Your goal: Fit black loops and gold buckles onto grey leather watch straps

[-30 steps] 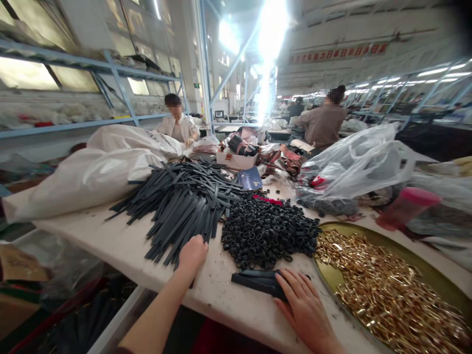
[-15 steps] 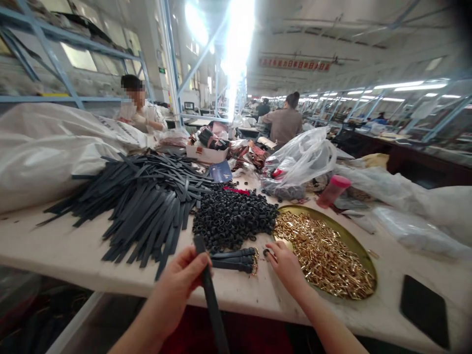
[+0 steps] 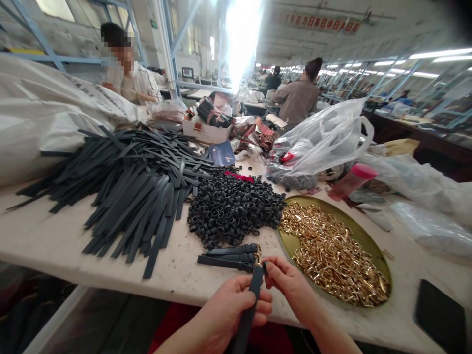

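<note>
Gripping a dark strap (image 3: 248, 314) in the left hand (image 3: 230, 314), fingers curled round it near its upper end, just off the near edge of the table (image 3: 44, 236). Pinching at the strap's tip with the right hand (image 3: 291, 285), thumb and fingertips pressed together there; cannot tell what sits between them. Just beyond: finished straps (image 3: 228, 255) lying flat, heap of black loops (image 3: 232, 206), loose strap pile (image 3: 136, 191), tray (image 3: 372, 246) of gold buckles (image 3: 332, 255).

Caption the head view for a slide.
Both hands, left and right, hold a dark strap beside a tray of gold buckles.
</note>
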Tool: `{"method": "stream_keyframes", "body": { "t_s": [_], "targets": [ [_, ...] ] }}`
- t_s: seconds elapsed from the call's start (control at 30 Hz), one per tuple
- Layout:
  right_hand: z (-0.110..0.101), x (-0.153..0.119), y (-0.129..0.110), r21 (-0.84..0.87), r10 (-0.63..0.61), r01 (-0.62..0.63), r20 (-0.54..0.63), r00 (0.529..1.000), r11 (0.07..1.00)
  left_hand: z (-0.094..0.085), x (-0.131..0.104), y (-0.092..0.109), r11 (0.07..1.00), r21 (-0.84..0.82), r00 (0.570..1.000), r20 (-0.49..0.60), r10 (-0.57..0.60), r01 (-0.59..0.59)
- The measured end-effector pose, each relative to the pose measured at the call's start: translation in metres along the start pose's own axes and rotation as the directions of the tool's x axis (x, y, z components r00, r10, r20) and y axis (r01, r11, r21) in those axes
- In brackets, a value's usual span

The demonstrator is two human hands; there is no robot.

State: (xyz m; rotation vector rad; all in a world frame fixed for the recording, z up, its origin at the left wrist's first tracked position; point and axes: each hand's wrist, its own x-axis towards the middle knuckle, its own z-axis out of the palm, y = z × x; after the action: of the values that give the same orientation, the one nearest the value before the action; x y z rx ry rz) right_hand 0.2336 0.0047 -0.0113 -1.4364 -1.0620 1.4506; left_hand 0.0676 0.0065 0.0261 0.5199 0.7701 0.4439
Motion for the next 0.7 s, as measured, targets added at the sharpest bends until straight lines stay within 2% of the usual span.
{"method": "stream_keyframes", "body": {
  "t_s": [0.1,0.17,0.23,0.3,0.33,0.43,0.5,0.57,0.63,0.67,0.7],
  "targets": [
    [0.010,-0.005,0.002,0.159,0.055,-0.055,0.004,0.998,0.986,-0.008,0.017,-0.004,0.941,0.328,0.994,-0.045,0.105,-0.084],
    [0.014,-0.005,0.005,0.148,0.043,-0.040,-0.019,0.999,0.988,-0.013,0.024,-0.006,0.801,0.588,0.979,-0.071,0.191,-0.113],
    [0.016,-0.004,0.008,0.096,0.017,-0.013,-0.039,0.999,0.995,-0.016,0.025,-0.005,0.621,0.772,0.960,-0.054,0.276,-0.135],
    [0.017,-0.005,0.010,0.050,-0.004,0.006,-0.033,0.999,0.999,-0.017,0.021,-0.003,0.495,0.855,0.950,-0.012,0.313,-0.153],
    [0.016,-0.006,0.010,0.034,-0.014,0.015,-0.030,0.999,0.999,-0.017,0.018,-0.002,0.473,0.867,0.952,0.009,0.306,-0.160],
    [0.017,-0.011,0.009,0.025,-0.035,0.038,-0.081,0.996,0.999,-0.018,0.007,-0.004,0.552,0.824,0.986,0.040,0.164,-0.125],
    [0.024,-0.016,0.011,0.068,-0.038,0.048,-0.140,0.989,0.996,-0.020,0.002,-0.006,0.593,0.798,0.990,0.037,0.133,-0.109],
    [0.034,-0.020,0.017,0.144,-0.010,0.028,-0.125,0.992,0.989,-0.023,0.001,-0.009,0.585,0.796,0.976,0.037,0.213,-0.158],
    [0.039,-0.021,0.021,0.151,-0.001,0.006,-0.039,0.999,0.989,-0.027,0.002,-0.011,0.565,0.790,0.944,0.053,0.327,-0.240],
    [0.037,-0.019,0.022,0.082,-0.032,0.033,-0.012,0.999,0.996,-0.029,0.003,-0.012,0.570,0.777,0.931,0.055,0.360,-0.266],
    [0.030,-0.015,0.020,-0.074,-0.089,0.087,-0.019,0.996,0.993,-0.030,0.003,-0.012,0.584,0.762,0.924,0.048,0.378,-0.279]
  ]
}}
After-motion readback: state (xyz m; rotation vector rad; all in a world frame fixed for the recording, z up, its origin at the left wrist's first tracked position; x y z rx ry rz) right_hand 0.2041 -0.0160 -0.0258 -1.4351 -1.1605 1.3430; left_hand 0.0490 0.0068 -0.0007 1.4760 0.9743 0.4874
